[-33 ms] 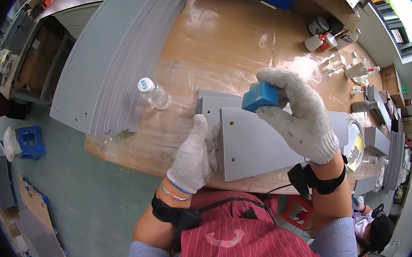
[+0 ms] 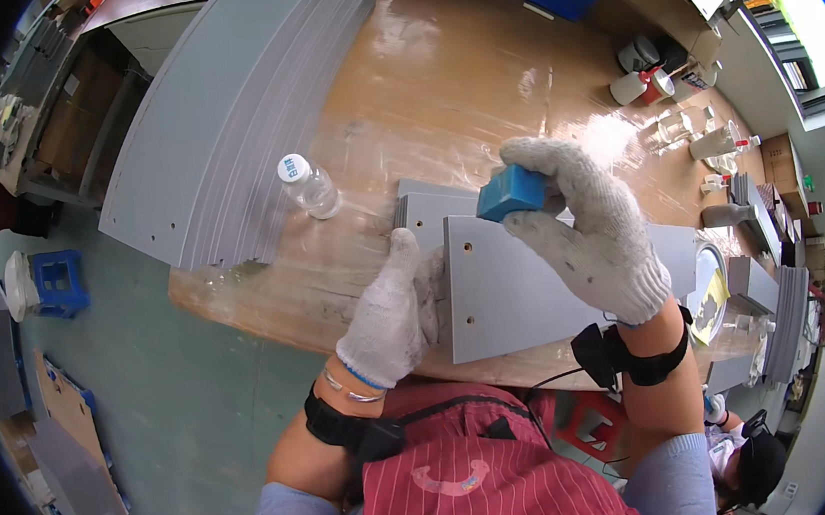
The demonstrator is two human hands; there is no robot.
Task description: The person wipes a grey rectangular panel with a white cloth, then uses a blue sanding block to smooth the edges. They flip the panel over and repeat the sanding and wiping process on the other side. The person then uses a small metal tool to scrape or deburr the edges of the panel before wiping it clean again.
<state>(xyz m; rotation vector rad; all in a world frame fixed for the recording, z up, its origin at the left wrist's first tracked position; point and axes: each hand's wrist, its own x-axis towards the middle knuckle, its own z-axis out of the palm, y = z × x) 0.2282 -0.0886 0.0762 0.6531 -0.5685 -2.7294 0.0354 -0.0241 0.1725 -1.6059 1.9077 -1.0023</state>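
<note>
The left forearm (image 2: 299, 448) and right forearm (image 2: 664, 402) reach up from below. The gloved left hand (image 2: 385, 316) points its thumb upward, its finger bend hard to make out. The gloved right hand (image 2: 600, 223), higher, grips between thumb and curled fingers.

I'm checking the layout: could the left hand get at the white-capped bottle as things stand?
Probably yes: between the left hand and the bottle, only table shows. The hand is at the panel's left edge; whether it grips it is unclear.
</note>
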